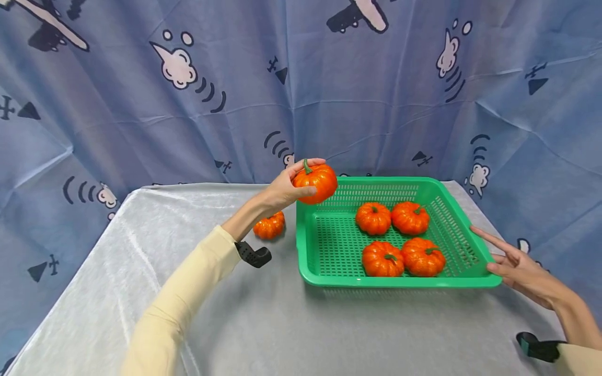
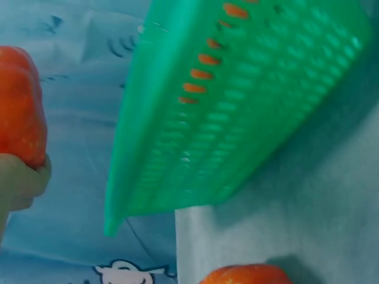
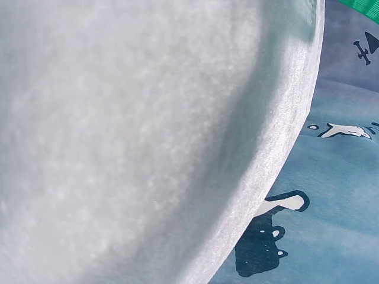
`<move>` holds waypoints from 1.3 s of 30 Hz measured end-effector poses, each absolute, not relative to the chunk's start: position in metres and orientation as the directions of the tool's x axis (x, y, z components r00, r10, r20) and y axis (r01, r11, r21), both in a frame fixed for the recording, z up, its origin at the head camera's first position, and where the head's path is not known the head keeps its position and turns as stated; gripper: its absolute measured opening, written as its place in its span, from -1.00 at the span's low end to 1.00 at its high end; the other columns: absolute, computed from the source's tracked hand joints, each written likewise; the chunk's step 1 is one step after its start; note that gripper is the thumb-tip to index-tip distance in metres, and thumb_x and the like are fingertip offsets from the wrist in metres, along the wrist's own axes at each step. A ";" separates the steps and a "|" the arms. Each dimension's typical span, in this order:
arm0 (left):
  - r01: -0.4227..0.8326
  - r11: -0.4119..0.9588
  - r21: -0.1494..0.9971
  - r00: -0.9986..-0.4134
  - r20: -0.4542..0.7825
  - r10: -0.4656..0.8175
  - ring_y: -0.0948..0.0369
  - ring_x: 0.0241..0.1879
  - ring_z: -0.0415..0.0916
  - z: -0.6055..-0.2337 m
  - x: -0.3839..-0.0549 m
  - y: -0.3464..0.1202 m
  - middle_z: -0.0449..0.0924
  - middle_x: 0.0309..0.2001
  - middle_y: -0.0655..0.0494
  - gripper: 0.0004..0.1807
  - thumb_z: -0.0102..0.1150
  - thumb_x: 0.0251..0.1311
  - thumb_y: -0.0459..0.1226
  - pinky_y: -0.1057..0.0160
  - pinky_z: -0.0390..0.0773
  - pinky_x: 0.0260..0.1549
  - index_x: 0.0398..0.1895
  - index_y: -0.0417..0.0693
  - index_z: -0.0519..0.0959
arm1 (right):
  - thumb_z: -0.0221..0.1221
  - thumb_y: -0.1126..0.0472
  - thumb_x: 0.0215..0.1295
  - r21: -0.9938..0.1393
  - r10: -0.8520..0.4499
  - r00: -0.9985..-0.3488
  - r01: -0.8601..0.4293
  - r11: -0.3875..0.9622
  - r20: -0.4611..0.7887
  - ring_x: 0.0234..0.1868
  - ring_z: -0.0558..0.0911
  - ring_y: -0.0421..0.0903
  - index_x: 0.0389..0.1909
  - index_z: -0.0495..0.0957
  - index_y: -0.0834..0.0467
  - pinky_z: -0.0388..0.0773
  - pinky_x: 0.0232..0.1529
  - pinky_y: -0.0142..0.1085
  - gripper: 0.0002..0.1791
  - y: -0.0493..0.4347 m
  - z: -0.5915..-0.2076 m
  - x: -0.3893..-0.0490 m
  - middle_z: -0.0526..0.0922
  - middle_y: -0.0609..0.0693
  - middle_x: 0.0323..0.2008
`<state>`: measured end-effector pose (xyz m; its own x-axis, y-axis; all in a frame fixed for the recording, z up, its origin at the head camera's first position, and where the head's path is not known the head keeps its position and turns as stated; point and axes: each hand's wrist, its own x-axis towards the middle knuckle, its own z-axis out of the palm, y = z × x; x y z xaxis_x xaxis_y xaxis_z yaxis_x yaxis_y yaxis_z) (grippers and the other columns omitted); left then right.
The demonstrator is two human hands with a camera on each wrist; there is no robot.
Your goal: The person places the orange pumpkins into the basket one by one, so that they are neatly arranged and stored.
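My left hand [image 1: 288, 186] grips a small orange pumpkin [image 1: 321, 183] with a green stem, held up at the left rim of a green plastic basket [image 1: 400, 282]. In the left wrist view the same pumpkin [image 2: 21, 106] shows at the left edge, beside the basket's slotted wall [image 2: 201, 130]. Several more pumpkins [image 1: 373, 218] sit inside the basket, toward its right half. My right hand [image 1: 529, 271] rests with extended fingers against the basket's right rim. Another pumpkin [image 1: 269, 225] lies on the table left of the basket, partly covered by my left wrist.
A pale grey cloth covers the table [image 1: 226, 324]. Behind it hangs a blue patterned curtain [image 1: 235, 78]. The right wrist view shows mostly the cloth [image 3: 130, 118] and the table's edge, with the curtain [image 3: 331, 177] beyond.
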<state>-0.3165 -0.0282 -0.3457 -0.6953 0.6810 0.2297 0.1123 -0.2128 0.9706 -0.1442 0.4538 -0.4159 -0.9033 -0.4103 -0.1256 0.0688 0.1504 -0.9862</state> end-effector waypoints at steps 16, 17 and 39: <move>0.434 0.087 0.897 -0.608 0.220 0.763 0.16 0.04 0.47 -0.366 -0.335 0.013 0.41 0.21 0.09 -0.33 0.39 0.06 -0.27 0.24 0.57 -0.05 0.28 0.01 0.38 | -0.23 0.48 0.46 -0.989 -0.423 -0.899 0.063 0.134 -0.114 0.02 0.62 -0.12 0.52 -0.19 -0.26 0.63 -0.12 -0.14 -0.20 0.454 -0.413 -0.145 0.51 -0.25 0.15; 0.460 0.114 0.881 -0.603 0.216 0.768 0.16 0.05 0.46 -0.367 -0.336 0.016 0.42 0.21 0.10 -0.31 0.42 0.02 -0.26 0.25 0.56 -0.05 0.28 0.02 0.40 | -0.22 0.47 0.46 -0.989 -0.423 -0.899 0.062 0.136 -0.115 0.03 0.62 -0.13 0.52 -0.19 -0.26 0.63 -0.12 -0.14 -0.20 0.454 -0.413 -0.144 0.50 -0.26 0.16; 0.702 0.593 0.394 -0.618 -0.078 0.783 0.20 -0.21 0.39 -0.379 -0.344 0.051 0.50 -0.02 0.03 -0.36 0.53 -0.13 -0.12 0.33 0.44 -0.28 0.09 -0.03 0.55 | -0.21 0.43 0.47 -0.980 -0.398 -0.907 0.060 0.191 -0.133 0.04 0.60 -0.17 0.52 -0.24 -0.23 0.62 -0.10 -0.18 -0.22 0.452 -0.413 -0.142 0.45 -0.36 0.17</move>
<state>-0.3436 0.0510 -0.3795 -0.6175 0.7827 -0.0780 0.7022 0.5933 0.3936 -0.1417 0.4518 -0.4128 -0.9074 -0.3984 -0.1334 0.0602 0.1908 -0.9798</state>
